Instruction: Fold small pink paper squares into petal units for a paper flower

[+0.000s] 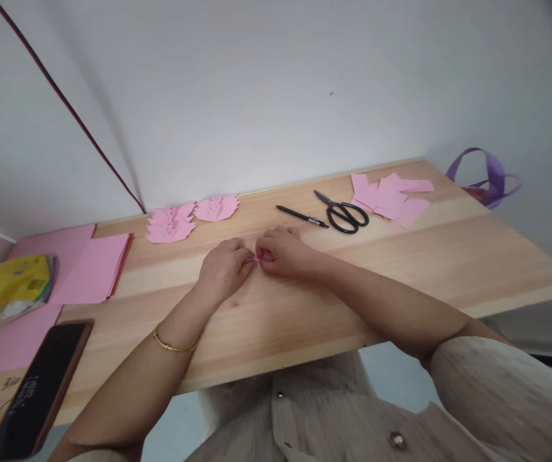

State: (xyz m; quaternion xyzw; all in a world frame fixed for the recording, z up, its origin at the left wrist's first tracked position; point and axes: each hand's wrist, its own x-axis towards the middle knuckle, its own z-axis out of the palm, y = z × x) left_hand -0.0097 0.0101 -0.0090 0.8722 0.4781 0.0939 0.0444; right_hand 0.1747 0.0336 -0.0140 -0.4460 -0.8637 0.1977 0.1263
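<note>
Both hands meet over the middle of the wooden table. My left hand [228, 268] is closed, its fingertips pinching one side of a small piece of pink paper [266, 255]. From the other side, my right hand [283, 252] grips the same paper with curled fingers. Most of the paper is hidden by the fingers, so its shape does not show. Just beyond the right hand lies a black pen [301, 215]. Black-handled scissors [343, 212] rest to the right of the pen, with their blades pointing toward the wall.
Pink paper pieces with jagged edges [171, 223] lie near the wall. Loose pink scraps [391, 197] sit at the back right. On the left are stacked pink sheets [95, 269], a yellow plastic packet [18, 285] and a phone [40, 388]. A purple strap [495, 176] hangs past the right edge.
</note>
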